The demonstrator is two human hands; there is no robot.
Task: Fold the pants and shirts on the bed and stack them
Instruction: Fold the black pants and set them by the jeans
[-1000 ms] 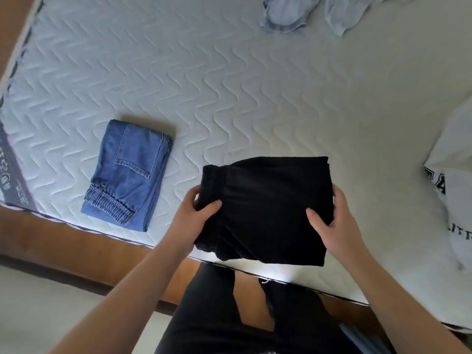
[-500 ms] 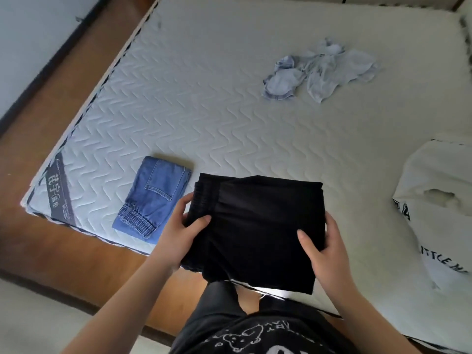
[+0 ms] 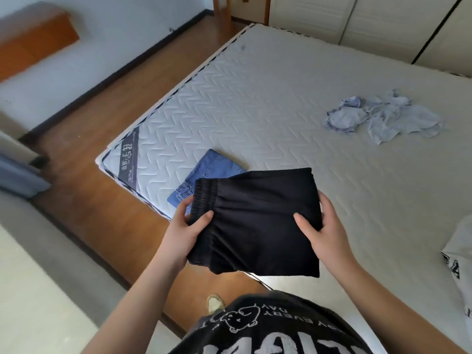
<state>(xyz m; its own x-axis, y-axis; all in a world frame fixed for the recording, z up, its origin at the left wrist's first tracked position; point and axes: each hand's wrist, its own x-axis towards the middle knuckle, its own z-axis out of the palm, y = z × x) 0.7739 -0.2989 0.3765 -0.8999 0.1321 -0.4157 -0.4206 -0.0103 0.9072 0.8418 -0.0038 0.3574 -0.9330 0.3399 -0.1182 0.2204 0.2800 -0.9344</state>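
Observation:
Folded black pants are held up in the air over the bed's near edge. My left hand grips their left side by the elastic waistband, and my right hand grips the right side. Folded blue jeans lie on the mattress just behind the black pants, partly hidden by them. A crumpled light blue shirt lies farther back on the right. A white printed shirt shows at the right edge, mostly out of frame.
The mattress corner with a dark label is to the left of the jeans. Wooden floor runs along the bed's left side. A wall shelf and closet doors are at the back.
Both hands lifted the folded black pants off the mattress and carried them left, in front of the blue jeans. The view tilted up and now shows the room.

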